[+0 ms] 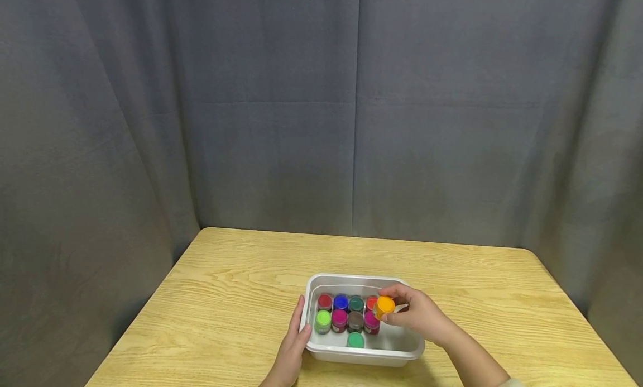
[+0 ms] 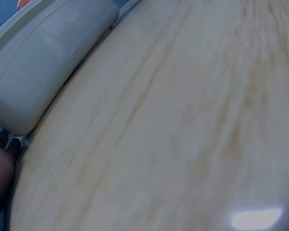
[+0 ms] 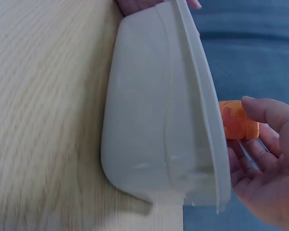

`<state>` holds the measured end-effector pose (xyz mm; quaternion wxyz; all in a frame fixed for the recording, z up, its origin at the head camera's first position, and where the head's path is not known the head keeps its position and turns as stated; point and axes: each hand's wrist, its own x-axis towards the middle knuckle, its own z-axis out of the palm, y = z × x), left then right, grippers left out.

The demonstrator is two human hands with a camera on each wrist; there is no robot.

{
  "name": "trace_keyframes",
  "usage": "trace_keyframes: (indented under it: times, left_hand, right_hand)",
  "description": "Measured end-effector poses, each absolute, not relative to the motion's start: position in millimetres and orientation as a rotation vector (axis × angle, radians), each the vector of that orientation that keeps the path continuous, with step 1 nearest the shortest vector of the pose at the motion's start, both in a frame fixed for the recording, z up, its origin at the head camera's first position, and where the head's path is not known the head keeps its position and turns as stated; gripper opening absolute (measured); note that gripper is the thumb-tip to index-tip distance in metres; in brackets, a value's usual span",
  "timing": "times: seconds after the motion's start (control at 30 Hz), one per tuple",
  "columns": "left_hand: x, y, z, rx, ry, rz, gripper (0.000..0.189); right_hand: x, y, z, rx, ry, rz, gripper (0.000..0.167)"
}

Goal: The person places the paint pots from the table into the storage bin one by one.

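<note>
A white plastic tub (image 1: 361, 354) stands on the table and holds several small paint jars in different colours, set in rows. My right hand (image 1: 414, 314) pinches an orange paint jar (image 1: 385, 305) between thumb and fingers, above the tub's right part. In the right wrist view this orange jar (image 3: 237, 119) shows beyond the tub's rim. My left hand (image 1: 292, 345) rests against the tub's left side, thumb at the rim and fingers along the outer wall. Inside, a mint green jar (image 1: 355, 340) stands in front of the two rows, and a lime green jar (image 1: 323, 320) is at their left.
The wooden table (image 1: 226, 303) reaches out on both sides of the tub and behind it. Grey curtains (image 1: 271, 113) hang behind the table and along its left and right sides.
</note>
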<state>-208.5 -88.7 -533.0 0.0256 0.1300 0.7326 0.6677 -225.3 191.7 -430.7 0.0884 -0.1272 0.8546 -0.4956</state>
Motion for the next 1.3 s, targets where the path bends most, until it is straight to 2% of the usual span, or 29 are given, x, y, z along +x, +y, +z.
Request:
trace_keyframes:
  times: [0.43,1.3]
  left_hand:
    - [-208.8,-88.7,-534.3,0.433,2.25,2.081,0.06]
    - [-207.9,-89.9,-532.8,0.41,2.265,2.058,0.06]
  right_hand:
    - [-231.3,171.8,-444.0,-0.593,2.47,-1.33,0.038]
    - [-230.1,158.6,-453.1,-0.515,2.586,-1.142,0.034]
